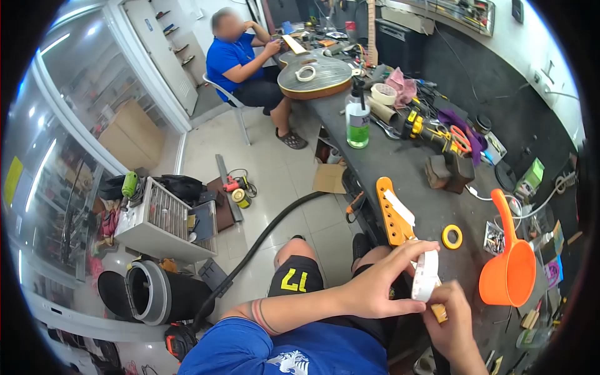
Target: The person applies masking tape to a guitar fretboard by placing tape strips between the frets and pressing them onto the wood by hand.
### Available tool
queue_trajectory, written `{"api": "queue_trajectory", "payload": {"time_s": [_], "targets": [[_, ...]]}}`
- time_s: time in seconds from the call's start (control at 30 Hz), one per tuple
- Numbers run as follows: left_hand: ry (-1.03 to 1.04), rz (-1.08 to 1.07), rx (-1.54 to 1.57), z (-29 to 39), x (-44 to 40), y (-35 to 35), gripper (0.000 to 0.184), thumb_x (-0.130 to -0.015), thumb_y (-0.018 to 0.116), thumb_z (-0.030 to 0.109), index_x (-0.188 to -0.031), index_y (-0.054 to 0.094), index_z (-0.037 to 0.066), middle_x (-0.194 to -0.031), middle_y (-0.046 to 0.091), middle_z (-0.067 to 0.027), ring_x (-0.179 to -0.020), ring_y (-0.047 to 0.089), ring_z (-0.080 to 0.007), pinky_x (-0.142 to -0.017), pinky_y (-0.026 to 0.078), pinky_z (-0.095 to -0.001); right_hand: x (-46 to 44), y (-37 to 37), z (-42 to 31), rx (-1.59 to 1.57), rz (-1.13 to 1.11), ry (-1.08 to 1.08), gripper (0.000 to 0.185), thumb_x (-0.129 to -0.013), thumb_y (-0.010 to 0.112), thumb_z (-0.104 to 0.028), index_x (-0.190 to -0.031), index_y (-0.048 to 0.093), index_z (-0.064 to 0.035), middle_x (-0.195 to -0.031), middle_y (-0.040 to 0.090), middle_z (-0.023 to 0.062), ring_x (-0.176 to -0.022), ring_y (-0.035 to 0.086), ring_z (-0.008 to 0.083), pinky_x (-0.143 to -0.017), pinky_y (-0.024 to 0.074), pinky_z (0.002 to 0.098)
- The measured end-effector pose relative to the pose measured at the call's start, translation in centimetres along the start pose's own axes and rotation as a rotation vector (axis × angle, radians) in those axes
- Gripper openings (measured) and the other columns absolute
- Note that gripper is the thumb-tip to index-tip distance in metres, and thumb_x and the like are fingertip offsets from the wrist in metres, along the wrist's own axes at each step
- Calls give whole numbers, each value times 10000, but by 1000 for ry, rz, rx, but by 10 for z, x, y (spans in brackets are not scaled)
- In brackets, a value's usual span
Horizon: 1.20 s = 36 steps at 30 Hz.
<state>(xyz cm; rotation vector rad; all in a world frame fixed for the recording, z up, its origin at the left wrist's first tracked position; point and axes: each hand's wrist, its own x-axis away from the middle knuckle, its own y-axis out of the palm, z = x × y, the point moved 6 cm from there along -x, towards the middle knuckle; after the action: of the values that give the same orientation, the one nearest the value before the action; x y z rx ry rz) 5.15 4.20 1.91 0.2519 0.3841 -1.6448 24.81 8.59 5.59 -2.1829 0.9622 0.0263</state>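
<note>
My left hand [381,287] is closed around a roll of white tape [426,275], thumb below and fingers above. Right beside the roll, my right hand [451,312] has its fingers bent together at the roll's lower right edge, over the guitar neck; what they pinch is too small to make out. The guitar neck's orange-yellow headstock [389,215] points away from me on the bench edge, with a white strip [400,208] lying along it. A ring of yellow tape [452,237] lies on the dark bench to the right of the headstock.
An orange dipper [507,275] stands at the right of the bench [406,165]. Farther back are a spray bottle [358,119], a yellow drill [425,128] and a guitar body [315,78]. Another person [240,62] sits at the far end. A black hose [262,237] crosses the floor.
</note>
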Motion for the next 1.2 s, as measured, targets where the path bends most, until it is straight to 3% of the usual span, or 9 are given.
{"api": "queue_trajectory", "payload": {"time_s": [0.1,0.17,0.23,0.5,0.57,0.7,0.77,0.87,1.2], "targets": [[-22,105,26,0,9,-26,1039,-964,927,199,-1811,340,60,-1682,471,-159,-1552,554,-308,-1243,499,-457,25,33,10,-141,-326,181,387,-786,985,8,-1075,731,-29,-1052,742,147,-986,766,353,-864,610,430],[-44,158,73,-4,14,-37,1035,-958,922,210,-1809,351,65,-1640,487,-151,-1503,574,-289,-1226,507,-449,37,57,2,-232,-368,270,208,-1068,877,-141,-1063,760,30,-975,775,171,-869,740,238,-780,585,384],[-66,123,33,-9,20,-44,1033,-953,919,208,-1809,357,74,-1636,488,-142,-1472,582,-282,-1209,514,-445,57,86,17,-237,-434,430,233,-1002,929,-121,-998,739,13,-929,759,160,-827,746,287,-763,590,407],[21,33,-229,2,25,-54,960,-914,931,195,-1736,449,75,-1597,525,-160,-1393,619,-335,-1181,523,-436,85,121,12,-80,-630,115,139,-1077,797,-113,-1139,845,2,-1159,775,180,-1211,729,393,-1041,582,452],[23,22,-220,2,25,-53,930,-906,929,193,-1706,473,67,-1576,544,-174,-1391,625,-358,-1183,526,-446,90,109,26,26,-664,71,162,-1100,748,-118,-1154,852,-7,-1109,761,181,-1035,739,418,-926,604,473],[103,-28,-287,0,24,-42,893,-887,917,168,-1669,501,52,-1547,575,-183,-1409,626,-386,-1187,532,-478,45,41,18,-165,-478,499,282,-1152,632,-26,-1391,780,-53,-1344,793,232,-1132,798,377,-946,613,432],[126,-47,-333,1,26,-36,884,-878,910,155,-1658,507,45,-1529,587,-185,-1414,625,-396,-1188,533,-489,30,-1,12,88,-208,248,325,-1168,653,-70,-1480,745,-77,-1410,794,198,-1164,789,352,-944,608,412],[41,-84,-304,-10,30,-31,852,-889,897,164,-1640,515,38,-1507,592,-179,-1402,624,-398,-1179,535,-487,27,-22,5,688,92,131,620,-829,925,-108,-1368,636,-8,-1244,664,202,-1116,705,457,-932,593,541],[-80,-165,-213,-39,17,-13,755,-903,927,238,-1562,613,44,-1440,628,-172,-1343,646,-343,-1172,509,-439,67,-8,67,676,-97,351,621,-887,966,-298,-1357,669,-21,-1181,660,185,-1059,717,426,-884,597,518]]}}
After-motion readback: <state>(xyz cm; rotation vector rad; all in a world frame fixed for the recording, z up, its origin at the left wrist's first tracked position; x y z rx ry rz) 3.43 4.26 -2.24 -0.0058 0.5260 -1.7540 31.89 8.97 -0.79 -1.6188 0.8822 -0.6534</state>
